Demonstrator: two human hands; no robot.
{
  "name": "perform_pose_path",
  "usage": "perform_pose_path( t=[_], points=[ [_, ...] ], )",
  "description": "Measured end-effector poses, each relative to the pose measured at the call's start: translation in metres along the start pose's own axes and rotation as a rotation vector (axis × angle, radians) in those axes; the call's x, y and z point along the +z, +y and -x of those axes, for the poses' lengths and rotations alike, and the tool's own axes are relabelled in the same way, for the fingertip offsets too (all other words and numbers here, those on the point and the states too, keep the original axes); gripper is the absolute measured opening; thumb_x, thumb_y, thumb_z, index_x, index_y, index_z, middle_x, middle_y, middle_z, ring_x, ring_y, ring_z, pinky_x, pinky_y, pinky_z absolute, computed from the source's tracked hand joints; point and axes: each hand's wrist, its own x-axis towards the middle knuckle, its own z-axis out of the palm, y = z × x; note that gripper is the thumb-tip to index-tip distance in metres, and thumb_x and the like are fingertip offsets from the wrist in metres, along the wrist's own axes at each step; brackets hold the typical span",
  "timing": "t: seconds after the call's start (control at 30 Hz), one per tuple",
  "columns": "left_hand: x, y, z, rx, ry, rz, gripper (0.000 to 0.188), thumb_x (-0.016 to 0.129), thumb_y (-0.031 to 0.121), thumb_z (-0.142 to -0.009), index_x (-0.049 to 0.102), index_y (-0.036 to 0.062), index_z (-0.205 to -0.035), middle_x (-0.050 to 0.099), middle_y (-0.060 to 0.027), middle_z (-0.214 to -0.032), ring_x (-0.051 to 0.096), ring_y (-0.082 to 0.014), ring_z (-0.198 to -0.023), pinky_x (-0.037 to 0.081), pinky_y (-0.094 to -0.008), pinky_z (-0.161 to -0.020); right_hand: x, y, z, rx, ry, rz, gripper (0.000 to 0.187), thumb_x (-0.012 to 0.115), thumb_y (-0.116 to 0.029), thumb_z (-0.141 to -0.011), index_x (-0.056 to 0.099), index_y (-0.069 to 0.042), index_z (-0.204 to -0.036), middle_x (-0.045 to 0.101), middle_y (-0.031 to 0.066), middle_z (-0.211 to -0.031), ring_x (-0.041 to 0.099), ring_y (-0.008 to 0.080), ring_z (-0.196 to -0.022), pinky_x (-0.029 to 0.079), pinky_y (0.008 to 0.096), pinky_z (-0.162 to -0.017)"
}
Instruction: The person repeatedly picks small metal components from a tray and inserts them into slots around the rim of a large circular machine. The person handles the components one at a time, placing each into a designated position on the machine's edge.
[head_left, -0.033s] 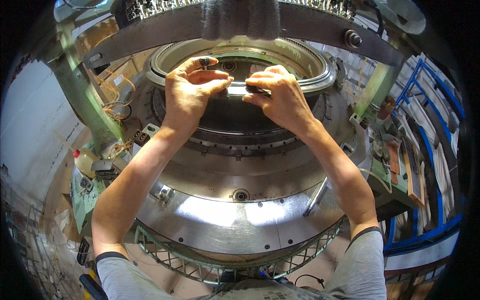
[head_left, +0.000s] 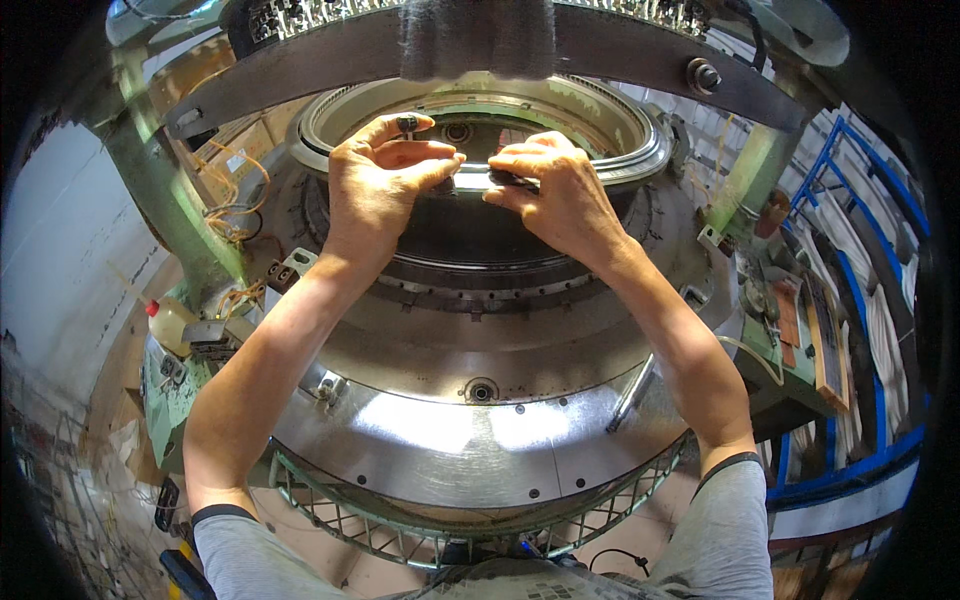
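Both of my hands are raised over the near rim of a large round metal cylinder (head_left: 560,179) on a circular machine. My left hand (head_left: 375,185) is at the rim's near side, thumb and a finger pinched together. What they grip, if anything, is too small to make out. A small black band or cap (head_left: 407,124) sits on its raised index finger. Just to the right, my right hand (head_left: 565,190) pinches a small dark piece (head_left: 508,178) between thumb and fingers, right at the rim. Its exact kind does not show. A narrow gap separates the hands.
A dark metal beam (head_left: 330,88) with a bolt crosses above my hands, under a row of shiny parts. Green posts (head_left: 190,200) stand either side. Below lies a wide polished ring plate (head_left: 480,440). A blue rack (head_left: 850,270) is right, a red-capped bottle (head_left: 170,325) left.
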Motion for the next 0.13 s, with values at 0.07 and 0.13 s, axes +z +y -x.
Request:
perform_pose_path(
  t=[0.07, 0.13],
  points=[
    [0.0004, 0.0016, 0.0016, -0.026, -0.002, -0.002, 0.043, 0.083, -0.005, -0.085, 0.063, -0.0026, -0.123, 0.078, -0.0205, -0.106, 0.077, -0.0233, -0.098, 0.061, -0.0324, -0.09, 0.0029, -0.0002, -0.0015, 0.06, -0.026, -0.016, 0.037, 0.089, -0.019, -0.079, 0.08, -0.003, -0.111, 0.077, 0.0174, -0.113, 0.068, 0.0341, -0.114, 0.054, 0.0424, -0.099],
    [0.0003, 0.0034, 0.0027, -0.05, -0.011, 0.01, 0.045, 0.083, -0.004, -0.085, 0.063, -0.0006, -0.125, 0.078, -0.0211, -0.107, 0.077, -0.0242, -0.1, 0.061, -0.0333, -0.093, 0.001, 0.0008, -0.0007, 0.078, -0.053, -0.033, 0.04, 0.088, -0.019, -0.081, 0.078, -0.003, -0.117, 0.076, 0.019, -0.119, 0.068, 0.0342, -0.116, 0.054, 0.0422, -0.1]
  ],
)
